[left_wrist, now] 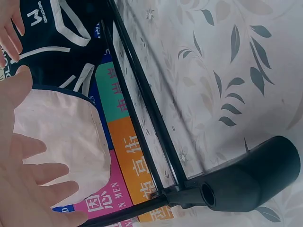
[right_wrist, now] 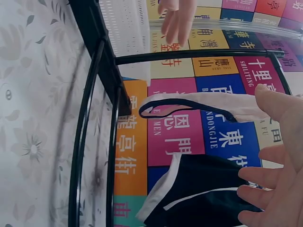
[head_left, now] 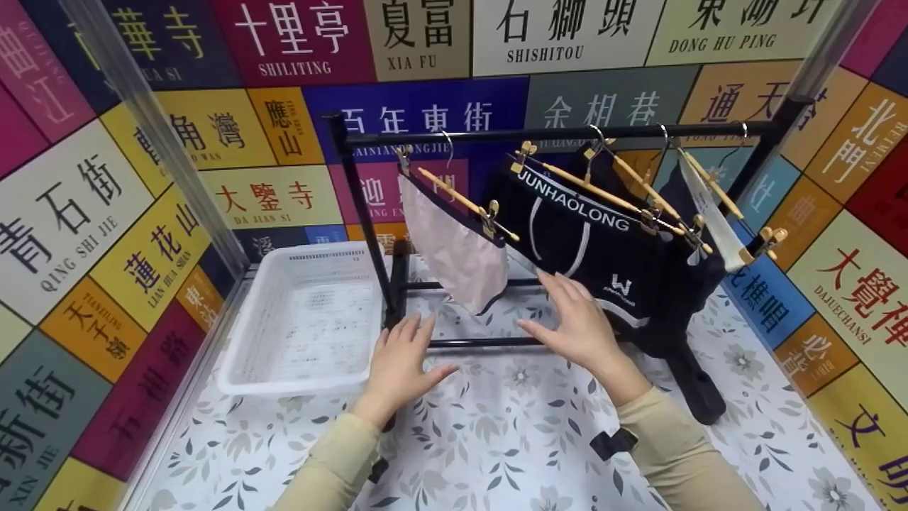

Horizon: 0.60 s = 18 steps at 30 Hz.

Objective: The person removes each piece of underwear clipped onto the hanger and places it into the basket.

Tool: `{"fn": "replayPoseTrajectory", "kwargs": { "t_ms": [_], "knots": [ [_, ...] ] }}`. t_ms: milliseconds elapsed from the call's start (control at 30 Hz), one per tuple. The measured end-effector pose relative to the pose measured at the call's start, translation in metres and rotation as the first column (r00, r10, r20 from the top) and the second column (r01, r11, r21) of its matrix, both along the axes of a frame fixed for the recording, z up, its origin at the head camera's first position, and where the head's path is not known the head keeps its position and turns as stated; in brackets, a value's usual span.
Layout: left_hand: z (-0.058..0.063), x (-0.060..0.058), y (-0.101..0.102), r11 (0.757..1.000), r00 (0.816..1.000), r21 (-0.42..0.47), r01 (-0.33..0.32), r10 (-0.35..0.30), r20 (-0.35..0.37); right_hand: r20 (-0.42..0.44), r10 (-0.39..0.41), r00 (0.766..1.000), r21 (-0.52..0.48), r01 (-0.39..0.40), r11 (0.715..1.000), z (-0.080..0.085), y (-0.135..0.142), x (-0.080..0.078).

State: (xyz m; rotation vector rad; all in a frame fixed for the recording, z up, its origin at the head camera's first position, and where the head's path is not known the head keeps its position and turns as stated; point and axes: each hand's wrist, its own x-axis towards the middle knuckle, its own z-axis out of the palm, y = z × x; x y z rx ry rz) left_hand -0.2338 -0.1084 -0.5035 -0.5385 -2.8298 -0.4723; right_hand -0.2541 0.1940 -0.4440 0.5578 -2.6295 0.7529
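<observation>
A black clothes rack (head_left: 546, 133) stands on the floral table with several wooden clip hangers on it. A pale pink pair of briefs (head_left: 454, 252) hangs at the left and black JUNHAOLONG boxers (head_left: 589, 241) hang in the middle. My left hand (head_left: 406, 348) hovers open, fingers straight, just before the rack's lower bar and below the pink briefs (left_wrist: 66, 142). My right hand (head_left: 571, 312) is open too, spread in front of the black boxers (right_wrist: 203, 194) and holding nothing. In the wrist views the left hand (left_wrist: 28, 189) and right hand (right_wrist: 279, 165) show empty, spread fingers.
An empty white plastic basket (head_left: 305, 319) sits on the table left of the rack. More garments, a dark one and a white one (head_left: 709, 206), hang at the rack's right end. The rack's black foot (head_left: 699, 390) juts forward at the right. Colourful sign walls enclose the table.
</observation>
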Motion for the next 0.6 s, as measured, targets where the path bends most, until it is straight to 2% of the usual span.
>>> {"fn": "replayPoseTrajectory", "kwargs": {
  "t_ms": [367, 600],
  "knots": [
    [0.003, -0.005, 0.008, 0.996, 0.996, 0.084, 0.024, -0.017, -0.087, -0.053, 0.035, 0.998, -0.008, -0.035, 0.999, 0.023, -0.010, -0.007],
    [0.004, -0.006, 0.013, 0.993, 0.995, 0.112, 0.029, -0.019, -0.094, -0.063, 0.050, 0.997, -0.009, -0.051, 0.999, 0.038, -0.013, -0.012]
  ]
}}
